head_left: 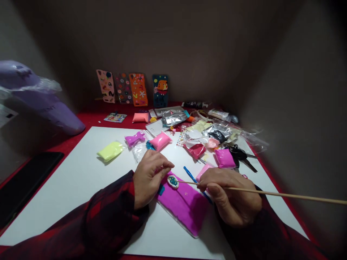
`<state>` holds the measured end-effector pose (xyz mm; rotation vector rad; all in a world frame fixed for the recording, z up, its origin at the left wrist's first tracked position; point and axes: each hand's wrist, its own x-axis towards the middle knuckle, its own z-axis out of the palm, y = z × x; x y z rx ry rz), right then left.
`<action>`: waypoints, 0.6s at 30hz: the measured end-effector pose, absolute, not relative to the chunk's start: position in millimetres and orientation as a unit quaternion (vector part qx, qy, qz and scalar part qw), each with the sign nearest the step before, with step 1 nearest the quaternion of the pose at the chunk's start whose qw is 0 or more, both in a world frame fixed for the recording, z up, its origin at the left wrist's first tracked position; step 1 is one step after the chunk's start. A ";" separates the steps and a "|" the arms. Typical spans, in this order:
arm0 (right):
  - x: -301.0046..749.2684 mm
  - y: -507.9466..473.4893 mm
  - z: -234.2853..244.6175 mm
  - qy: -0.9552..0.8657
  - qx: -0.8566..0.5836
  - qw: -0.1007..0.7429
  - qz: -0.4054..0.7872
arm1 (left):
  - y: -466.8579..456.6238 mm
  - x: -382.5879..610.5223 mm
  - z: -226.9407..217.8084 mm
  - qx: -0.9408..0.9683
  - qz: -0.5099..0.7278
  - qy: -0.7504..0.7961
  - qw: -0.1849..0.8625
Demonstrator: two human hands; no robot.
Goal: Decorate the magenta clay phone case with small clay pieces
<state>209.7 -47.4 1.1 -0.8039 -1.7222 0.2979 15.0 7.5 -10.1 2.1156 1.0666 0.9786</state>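
Observation:
A phone case [180,202] coated in magenta clay lies at a slant on the white board. Near its far end is a small white-rimmed oval [176,178] with teal and yellow bits inside. My right hand [230,195] is closed around a thin wooden skewer [287,195], whose tip touches the oval's right side. My left hand [151,177] rests at the case's far left corner, fingers curled and thumb near the index finger; whatever they hold is hidden. A teal patch [161,190] shows beside it. Partly behind my right hand lies a blue tool [189,174].
Clay packets lie beyond my hands: yellow [110,151], pink [161,141] and magenta [225,158]. Keys [240,153] and crumpled wrappers are at right. Decorated phone cases [138,90] lean on the back wall. A purple wrapped object [46,104] stands left, above a black slab [29,180].

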 end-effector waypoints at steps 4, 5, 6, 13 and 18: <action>208.6 -47.3 -0.3 -0.736 -0.341 0.569 0.135 | 6.9 15.0 -9.9 0.790 0.364 0.403 0.286; 208.5 -47.3 -0.5 -0.736 -0.341 0.569 0.135 | 6.9 15.0 -10.0 0.789 0.365 0.403 0.287; 208.6 -47.2 -0.7 -0.735 -0.341 0.570 0.133 | 6.9 15.1 -10.1 0.787 0.366 0.405 0.288; 210.4 -46.7 -0.4 -0.739 -0.354 0.558 0.129 | 6.8 15.3 -9.6 0.783 0.371 0.406 0.290; 209.6 -47.4 -0.6 -0.743 -0.347 0.556 0.138 | 6.6 15.1 -9.7 0.780 0.372 0.410 0.292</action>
